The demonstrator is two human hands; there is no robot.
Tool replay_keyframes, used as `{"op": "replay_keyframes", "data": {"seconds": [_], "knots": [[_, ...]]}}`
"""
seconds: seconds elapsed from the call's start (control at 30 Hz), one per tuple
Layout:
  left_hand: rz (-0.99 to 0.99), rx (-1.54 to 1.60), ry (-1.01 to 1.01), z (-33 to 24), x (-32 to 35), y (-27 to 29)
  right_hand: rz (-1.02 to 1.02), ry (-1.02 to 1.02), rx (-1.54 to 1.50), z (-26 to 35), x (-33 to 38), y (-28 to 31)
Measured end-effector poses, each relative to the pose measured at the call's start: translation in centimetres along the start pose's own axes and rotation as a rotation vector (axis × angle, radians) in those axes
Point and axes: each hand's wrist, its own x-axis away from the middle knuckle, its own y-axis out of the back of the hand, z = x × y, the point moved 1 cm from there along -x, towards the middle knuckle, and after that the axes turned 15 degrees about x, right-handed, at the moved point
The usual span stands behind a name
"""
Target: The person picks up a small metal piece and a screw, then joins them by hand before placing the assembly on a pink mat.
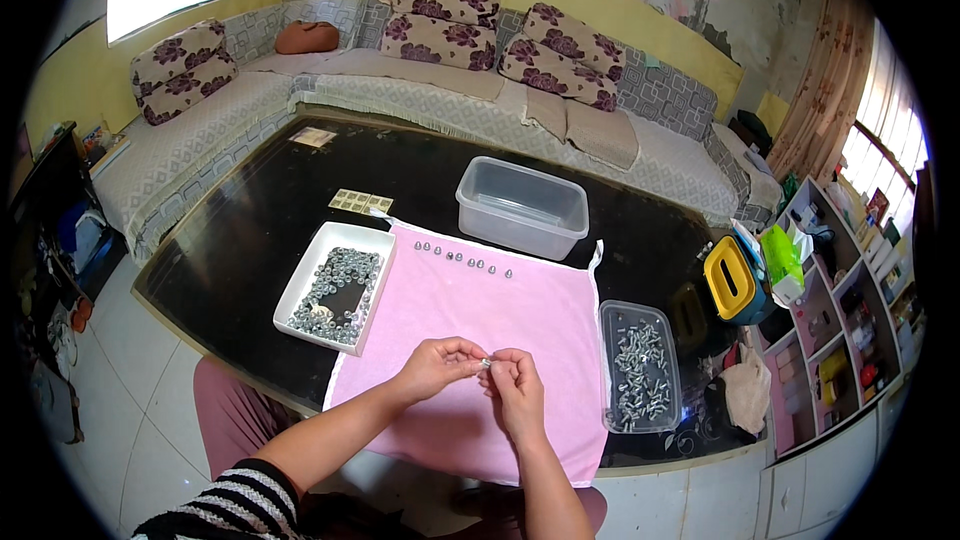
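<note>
Between both hands' fingers, left hand [432, 365] and right hand [515, 388] pinch 1 small bolt [486, 363] together over the pink cloth [470, 300], likely so dropped parts stay put.

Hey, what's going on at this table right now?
A person holds a small metal part between the left hand and right hand over a pink cloth. A white tray of nuts sits left, a clear tray of bolts right, and a row of small pieces lines the cloth's far edge.
</note>
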Motion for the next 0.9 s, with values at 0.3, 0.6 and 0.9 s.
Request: {"op": "replay_keyframes", "data": {"seconds": [0.3,0.6,0.9], "knots": [[0.004,-0.04,-0.015,0.3,-0.1,0.2,-0.027,0.029,0.071,-0.6,0.0,0.0],[0.016,-0.028,-0.036,0.3,-0.1,0.2,0.027,-0.025,-0.021,-0.6,0.0,0.2],[0.009,-0.048,-0.026,0.0,0.0,0.0,0.048,-0.083,-0.028,-0.2,0.0,0.2]]}}
